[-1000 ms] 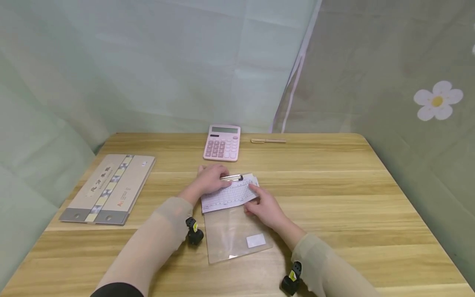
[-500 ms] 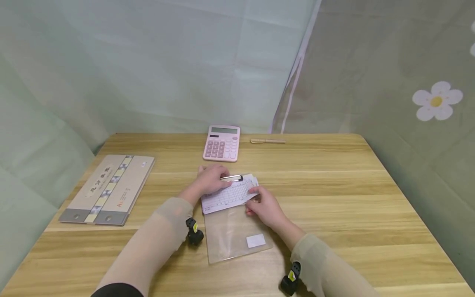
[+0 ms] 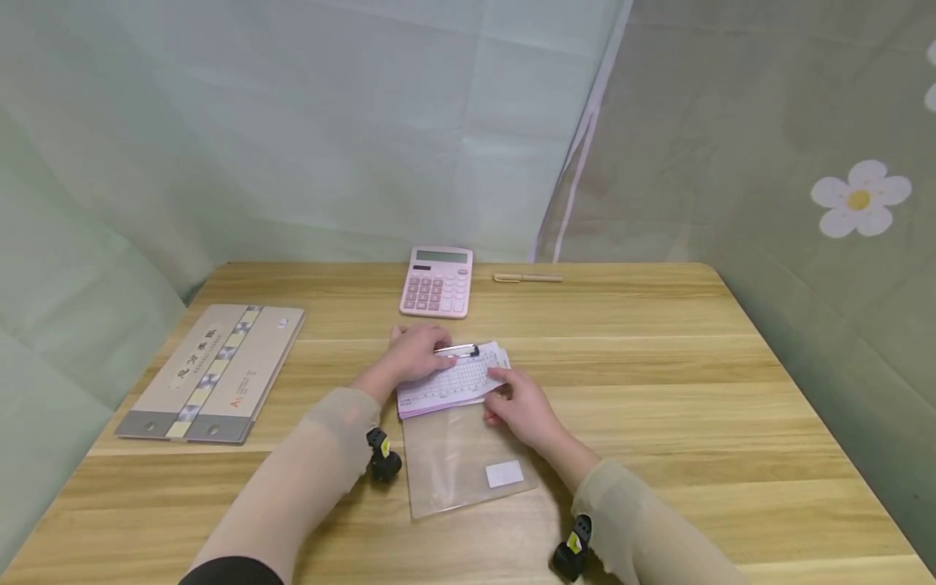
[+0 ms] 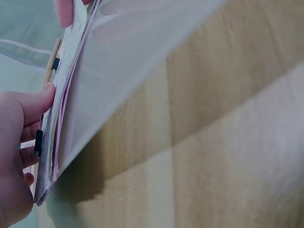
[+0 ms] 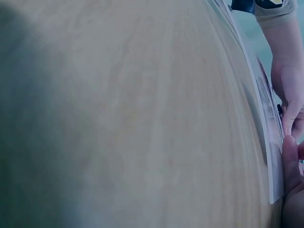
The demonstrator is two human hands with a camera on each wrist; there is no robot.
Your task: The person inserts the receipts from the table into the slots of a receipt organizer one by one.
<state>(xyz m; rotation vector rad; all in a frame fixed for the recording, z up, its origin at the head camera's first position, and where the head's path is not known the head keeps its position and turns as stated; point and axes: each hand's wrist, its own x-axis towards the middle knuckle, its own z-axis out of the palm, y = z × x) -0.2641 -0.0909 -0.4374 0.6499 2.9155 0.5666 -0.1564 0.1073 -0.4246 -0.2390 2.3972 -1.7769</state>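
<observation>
A clear plastic clipboard [image 3: 446, 463] with a white label at its lower right lies on the table. Its metal clip [image 3: 461, 351] holds a stack of printed forms [image 3: 449, 386] at the far end, with pinkish sheets showing under the top one. My left hand [image 3: 413, 355] grips the clip end, thumb on the forms; in the left wrist view its fingers curl by the clip's black end [image 4: 38, 143]. My right hand [image 3: 522, 406] pinches the right edge of the forms, thumb on top. In the right wrist view, the right thumb [image 5: 290, 161] is beside the clipboard edge.
A pink calculator [image 3: 437, 282] stands beyond the left hand, with a beige pen [image 3: 528, 278] to its right. On the left of the wooden table [image 3: 658, 390] lies a beige document folder [image 3: 212, 374] with a grey edge. Curtains hang behind and at both sides.
The right thumb has drawn in slightly at the edge of the forms. The top form's near edge has shifted, and pinkish sheets now show beneath it. The left hand stays put.
</observation>
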